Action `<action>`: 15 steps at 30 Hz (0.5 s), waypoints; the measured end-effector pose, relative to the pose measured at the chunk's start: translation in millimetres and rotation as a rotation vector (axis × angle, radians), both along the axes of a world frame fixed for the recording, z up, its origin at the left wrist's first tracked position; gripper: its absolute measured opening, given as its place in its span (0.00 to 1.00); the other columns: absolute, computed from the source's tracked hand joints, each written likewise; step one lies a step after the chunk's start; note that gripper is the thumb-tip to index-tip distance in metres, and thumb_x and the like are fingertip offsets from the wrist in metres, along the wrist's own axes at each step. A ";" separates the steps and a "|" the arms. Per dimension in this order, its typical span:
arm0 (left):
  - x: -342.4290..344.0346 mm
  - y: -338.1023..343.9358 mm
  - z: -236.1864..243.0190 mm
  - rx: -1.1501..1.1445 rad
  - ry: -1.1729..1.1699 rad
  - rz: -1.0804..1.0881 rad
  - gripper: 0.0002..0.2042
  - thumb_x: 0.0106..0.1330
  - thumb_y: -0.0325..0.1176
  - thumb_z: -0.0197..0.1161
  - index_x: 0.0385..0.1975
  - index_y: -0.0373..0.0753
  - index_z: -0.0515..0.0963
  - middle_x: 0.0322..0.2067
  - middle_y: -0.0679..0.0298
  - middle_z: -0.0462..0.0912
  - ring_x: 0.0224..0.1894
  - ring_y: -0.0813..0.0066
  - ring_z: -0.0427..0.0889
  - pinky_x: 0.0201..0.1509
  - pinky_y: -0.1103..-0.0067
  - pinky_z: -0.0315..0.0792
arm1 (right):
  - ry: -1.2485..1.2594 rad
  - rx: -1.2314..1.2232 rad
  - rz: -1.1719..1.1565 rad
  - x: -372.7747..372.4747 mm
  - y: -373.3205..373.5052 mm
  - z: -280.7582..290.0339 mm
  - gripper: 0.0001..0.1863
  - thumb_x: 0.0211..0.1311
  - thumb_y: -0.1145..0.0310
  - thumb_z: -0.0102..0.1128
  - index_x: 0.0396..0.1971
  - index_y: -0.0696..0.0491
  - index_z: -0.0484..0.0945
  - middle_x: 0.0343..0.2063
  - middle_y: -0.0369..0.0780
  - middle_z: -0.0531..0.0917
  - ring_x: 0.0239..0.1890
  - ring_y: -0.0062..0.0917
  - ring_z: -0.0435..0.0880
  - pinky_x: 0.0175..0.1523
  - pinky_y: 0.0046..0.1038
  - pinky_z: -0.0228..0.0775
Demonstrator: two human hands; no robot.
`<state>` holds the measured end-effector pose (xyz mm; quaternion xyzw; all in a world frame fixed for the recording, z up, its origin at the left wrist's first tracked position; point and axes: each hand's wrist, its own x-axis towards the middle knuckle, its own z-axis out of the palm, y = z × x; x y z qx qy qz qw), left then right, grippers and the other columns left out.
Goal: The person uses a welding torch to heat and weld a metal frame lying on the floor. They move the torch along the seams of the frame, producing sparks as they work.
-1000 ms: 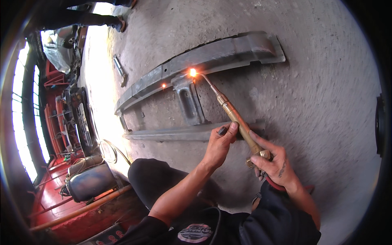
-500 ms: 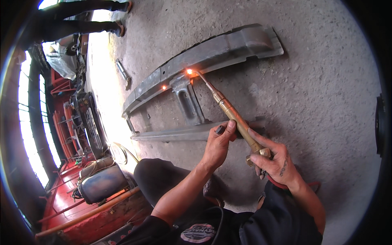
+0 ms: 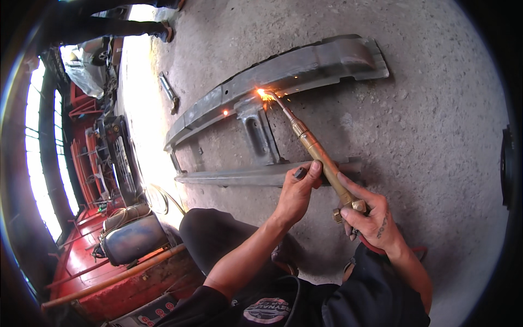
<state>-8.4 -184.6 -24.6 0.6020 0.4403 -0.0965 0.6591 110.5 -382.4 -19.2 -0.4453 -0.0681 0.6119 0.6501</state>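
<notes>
Right hand (image 3: 375,217) wrapped around the rear of a brass torch (image 3: 311,145); left hand (image 3: 294,196) curled around a small dark object (image 3: 299,173), thumb by the barrel. The torch slants forward-left, sparking at a curved metal beam (image 3: 305,62) on rough grey floor (image 3: 436,120); bright windows (image 3: 34,147) stand far left.

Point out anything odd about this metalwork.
An orange spot glows at the curved metal beam's lower edge, left of the bracket, apart from the torch tip and its sparks. Also, the left hand and right hand are gloveless, which seems risky.
</notes>
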 end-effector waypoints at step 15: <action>0.8 -1.0 0.8 -0.018 -0.036 -0.011 0.27 0.84 0.51 0.49 0.57 0.29 0.80 0.47 0.58 0.87 0.53 0.68 0.84 0.64 0.70 0.73 | -0.044 0.028 0.008 -0.6 -4.5 -0.3 0.35 0.69 0.75 0.61 0.76 0.52 0.66 0.30 0.35 0.82 0.23 0.15 0.79 0.27 0.22 0.75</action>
